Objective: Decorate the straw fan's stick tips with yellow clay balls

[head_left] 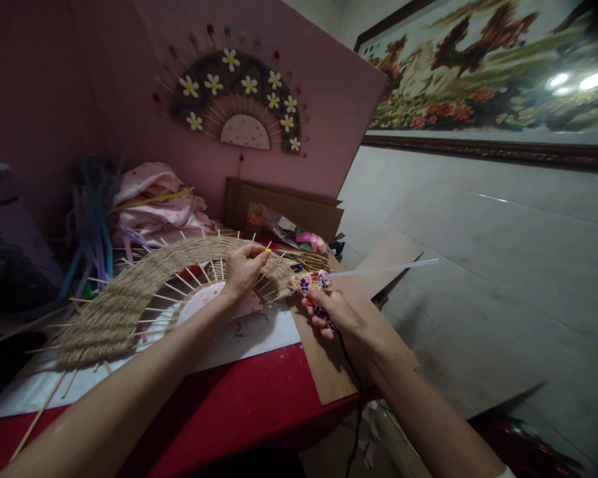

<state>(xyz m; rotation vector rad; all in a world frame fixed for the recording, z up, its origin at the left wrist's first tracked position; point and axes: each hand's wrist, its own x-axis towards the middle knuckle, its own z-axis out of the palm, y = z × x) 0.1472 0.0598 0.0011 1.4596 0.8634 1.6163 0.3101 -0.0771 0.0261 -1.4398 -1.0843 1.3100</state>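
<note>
My left hand is pinched over the far right part of a woven twine fan. A small yellow piece shows at its fingertips; its exact kind is too small to make out. The fan is an arch of brown cord on thin wooden sticks, around a half-round centre of pink dotted cloth. In my right hand is a flower-patterned glue gun, its front end near the fan's right end. A long clear glue stick juts from its back, and a black cord hangs below.
A finished-looking fan with white flowers hangs pinned on the pink board. Behind the work lie pink cloth, blue and purple strips, and cardboard. White paper and brown board cover part of the red tablecloth.
</note>
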